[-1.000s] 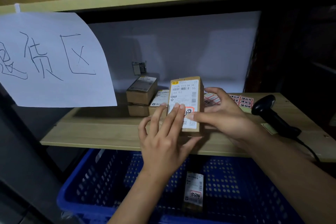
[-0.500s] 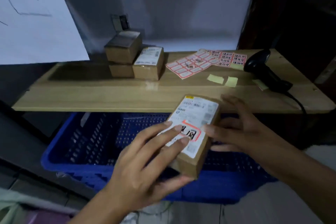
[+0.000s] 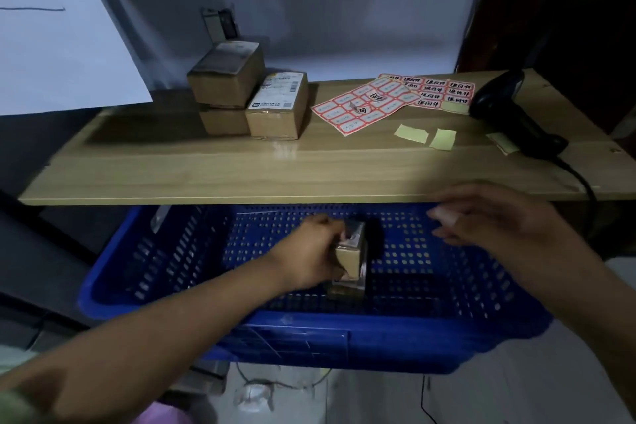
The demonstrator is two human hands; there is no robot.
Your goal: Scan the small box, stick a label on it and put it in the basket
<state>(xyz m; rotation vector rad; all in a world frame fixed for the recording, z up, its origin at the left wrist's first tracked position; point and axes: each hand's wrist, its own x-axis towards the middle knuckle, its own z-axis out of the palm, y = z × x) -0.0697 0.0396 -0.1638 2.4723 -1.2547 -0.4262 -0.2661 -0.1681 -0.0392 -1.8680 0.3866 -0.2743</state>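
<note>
Left hand (image 3: 315, 251) grips the box (image 3: 351, 251), fingers wrapped over its top and near side; we hold it low inside the basket (image 3: 165, 251), tilted, just above or touching a second box (image 3: 344, 289) already on the basket floor. Contact between the two we cannot confirm; motion blur. Right hand (image 3: 495, 217) is spread and empty, hovering over the basket's right half, clear of the box.

On the box a pale label face shows between our fingers, blurred; the sticker itself we cannot make out. We judge the scan and label steps done and the placing step in hand.

Shelf (image 3: 206, 169) sits above the basket's far rim. On it: three more boxes (image 3: 247, 96) stacked at left, sticker sheets (image 3: 395, 100) at centre right, loose backing scraps (image 3: 426, 136), scanner (image 3: 509, 113) at far right with its cable running over the edge.

Risks from here:
- Release while tilted: box may topple off the lower one and land label-down.
- Lifting the hand out quickly could strike the shelf edge overhead.
- Right hand drifting outward could snag the scanner cable and drag the scanner off the shelf.
</note>
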